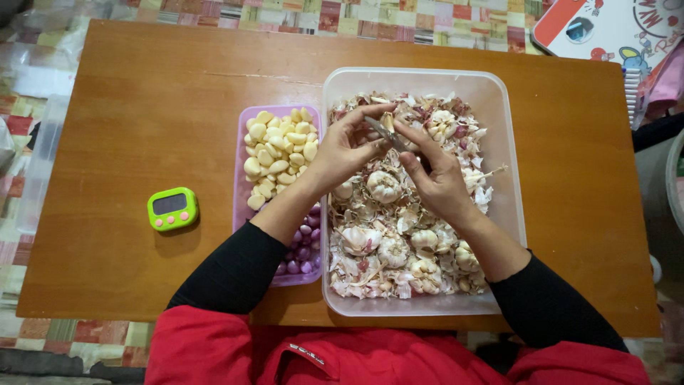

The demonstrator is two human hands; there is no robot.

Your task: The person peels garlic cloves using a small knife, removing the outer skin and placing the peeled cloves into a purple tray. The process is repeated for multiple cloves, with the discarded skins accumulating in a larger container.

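My left hand point(347, 146) pinches a garlic clove point(387, 120) between thumb and fingertips, over the far part of a large clear plastic tub point(499, 178). My right hand point(436, 175) grips a small knife point(383, 133) whose blade points left and touches the clove. The tub holds several whole garlic bulbs point(383, 187) and a heap of papery peels. Left of it, a smaller purple tray point(239, 142) contains peeled garlic cloves point(279, 151) at the far end and peeled purple shallots point(305, 249) at the near end, partly hidden under my left forearm.
Both containers sit on a brown wooden table point(142, 107). A green digital timer point(172, 209) lies on the table at the left. A patterned floor mat surrounds the table, and a white and red flat object point(613, 28) lies past the far right corner.
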